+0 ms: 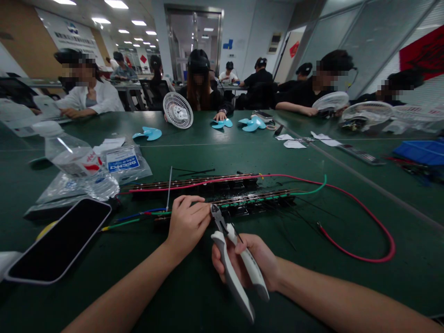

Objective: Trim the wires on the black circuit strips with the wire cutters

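Note:
Two long dark strips with wires along them lie across the green table, the far one behind the near one. My left hand is closed over the left part of the near strip, fingers wrapped round it. In my right hand are grey-and-white cutting pliers, handles somewhat apart, their jaws beside my left fingertips at the near strip. A red wire runs along the far strip and loops round to the right. The green wire sticks out past the near strip's right end. A pale cable tie stands upright.
On the left are a phone, a water bottle and plastic bags. Blue fan blades and papers lie farther back. People sit across the table, one holding a white fan grille. A blue tray is far right.

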`<state>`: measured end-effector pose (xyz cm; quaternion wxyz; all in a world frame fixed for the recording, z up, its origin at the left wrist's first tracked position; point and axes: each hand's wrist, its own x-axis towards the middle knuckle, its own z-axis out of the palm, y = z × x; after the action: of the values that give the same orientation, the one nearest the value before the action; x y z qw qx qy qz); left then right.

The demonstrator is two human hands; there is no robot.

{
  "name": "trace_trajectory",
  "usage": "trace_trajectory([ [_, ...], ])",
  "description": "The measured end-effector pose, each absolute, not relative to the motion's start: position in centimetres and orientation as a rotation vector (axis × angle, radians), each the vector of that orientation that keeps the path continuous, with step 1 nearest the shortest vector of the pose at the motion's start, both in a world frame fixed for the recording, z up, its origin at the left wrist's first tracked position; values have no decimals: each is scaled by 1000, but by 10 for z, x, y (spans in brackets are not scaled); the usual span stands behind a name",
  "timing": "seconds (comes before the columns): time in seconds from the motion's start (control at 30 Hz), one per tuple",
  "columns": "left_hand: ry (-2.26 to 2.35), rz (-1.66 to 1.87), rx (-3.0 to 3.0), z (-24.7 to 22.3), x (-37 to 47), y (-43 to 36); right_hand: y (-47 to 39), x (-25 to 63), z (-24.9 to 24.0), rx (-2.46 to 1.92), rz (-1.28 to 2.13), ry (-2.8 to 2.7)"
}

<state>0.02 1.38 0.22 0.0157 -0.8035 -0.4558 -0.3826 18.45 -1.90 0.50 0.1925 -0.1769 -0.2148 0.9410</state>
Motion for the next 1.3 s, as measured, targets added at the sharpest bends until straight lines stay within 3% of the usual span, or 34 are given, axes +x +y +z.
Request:
trace_trajectory([
  [1.3, -1370, -1193, -2459, 2, 1, 13, -23, 180, 8, -486, 2669, -567],
])
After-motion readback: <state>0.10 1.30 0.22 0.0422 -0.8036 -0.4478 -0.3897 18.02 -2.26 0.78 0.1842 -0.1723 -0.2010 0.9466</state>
